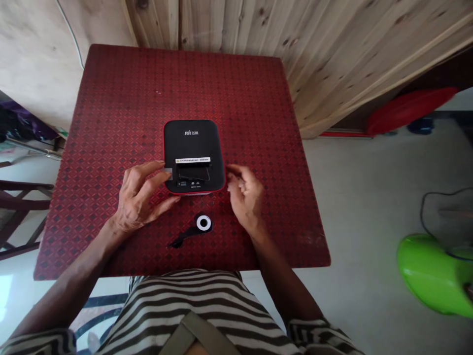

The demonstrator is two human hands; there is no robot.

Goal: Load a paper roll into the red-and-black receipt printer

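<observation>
As a black rounded-rectangular device (pixel 192 145) lies near-to-far: left hand (pixel 135 199) spread, touching its left; right hand (pixel 247 197) curled, pinch unclear, rightward.

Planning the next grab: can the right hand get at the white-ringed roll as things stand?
Likely yes: the roll lies near the right hand, bare tablecloth between them; the black device sits beyond, not over it.
</observation>
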